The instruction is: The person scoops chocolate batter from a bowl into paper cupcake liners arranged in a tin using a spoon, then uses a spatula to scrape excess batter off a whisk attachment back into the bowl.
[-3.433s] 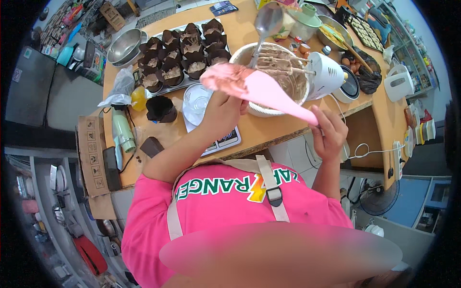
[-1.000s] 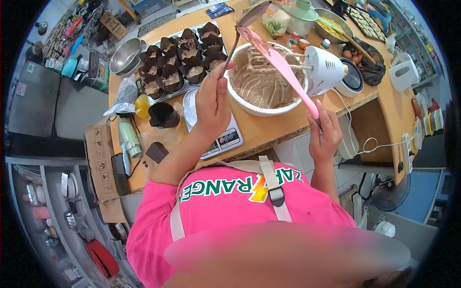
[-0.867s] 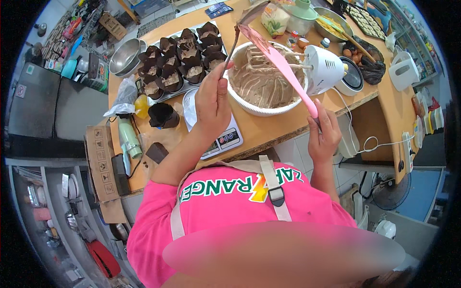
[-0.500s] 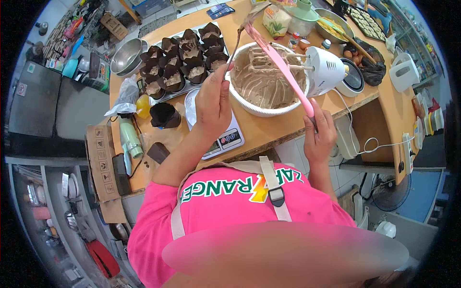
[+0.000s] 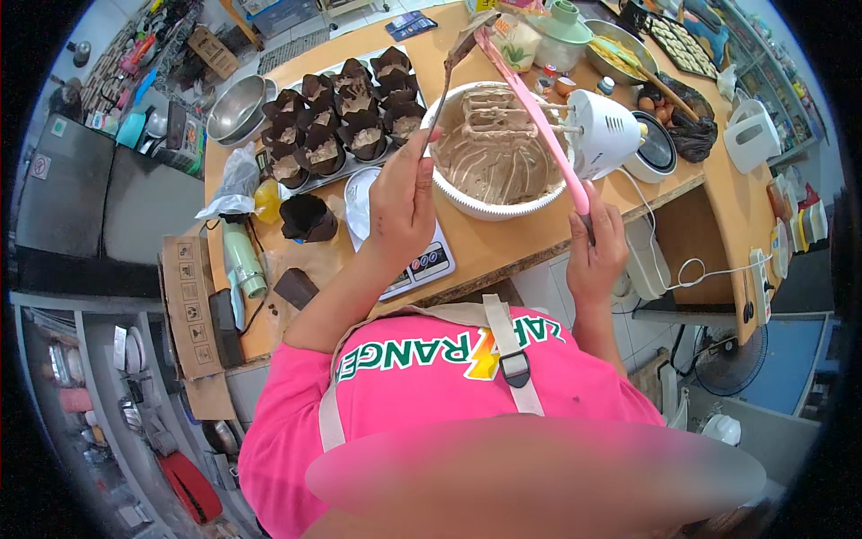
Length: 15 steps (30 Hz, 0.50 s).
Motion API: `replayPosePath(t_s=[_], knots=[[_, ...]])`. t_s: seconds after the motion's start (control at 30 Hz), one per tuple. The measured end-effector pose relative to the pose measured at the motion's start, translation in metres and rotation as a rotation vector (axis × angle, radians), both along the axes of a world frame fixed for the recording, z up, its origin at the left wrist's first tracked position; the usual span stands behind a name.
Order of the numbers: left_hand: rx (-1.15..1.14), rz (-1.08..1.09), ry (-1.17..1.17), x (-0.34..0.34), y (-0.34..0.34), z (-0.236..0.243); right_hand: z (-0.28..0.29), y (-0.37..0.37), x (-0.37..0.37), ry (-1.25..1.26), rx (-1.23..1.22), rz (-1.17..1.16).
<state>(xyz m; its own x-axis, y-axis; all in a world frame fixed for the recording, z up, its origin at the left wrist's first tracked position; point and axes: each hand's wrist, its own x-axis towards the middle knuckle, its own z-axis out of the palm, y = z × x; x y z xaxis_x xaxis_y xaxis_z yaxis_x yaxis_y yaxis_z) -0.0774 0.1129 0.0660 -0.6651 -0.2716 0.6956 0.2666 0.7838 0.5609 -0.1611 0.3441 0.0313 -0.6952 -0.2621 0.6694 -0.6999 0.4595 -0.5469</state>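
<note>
My left hand (image 5: 402,198) grips a metal spoon (image 5: 460,52) by its handle, raised above the kitchen scale (image 5: 429,260). My right hand (image 5: 597,251) grips a pink spatula (image 5: 549,139) by its dark handle end; its batter-smeared blade rises to touch the spoon's coated bowl. Below them is a white bowl (image 5: 498,199) streaked with light brown batter, with the beaters of a white hand mixer (image 5: 602,135) lying over it. To the left, a tray of several dark paper cups (image 5: 323,148) holds light brown batter. A separate dark cup (image 5: 307,220) stands nearer.
Steel bowls (image 5: 235,106), a bag (image 5: 241,171), a green bottle (image 5: 244,260) and cardboard (image 5: 189,301) line the table's left side. At right are a yellow-filled bowl (image 5: 611,63), eggs (image 5: 663,112), a piped tray (image 5: 682,49) and a white jug (image 5: 748,135). A cord hangs off the front edge.
Since the earliest frame, the spatula swung steeper, its blade rising to the spoon's bowl. Over the last second both utensils shifted slightly right at their tops, and my right hand slightly left.
</note>
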Motion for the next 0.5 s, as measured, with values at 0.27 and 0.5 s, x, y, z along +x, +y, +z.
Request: replayPosePath(t_s=[0.27,0.5], knots=[[0.068,-0.037,-0.033,0.000,0.000,-0.004,0.003,-0.001,-0.004,0.017,-0.041,-0.020],[0.598,-0.194,-0.032,-0.003,-0.010,0.004,0.003,0.009,-0.008,0.085,-0.020,-0.042]])
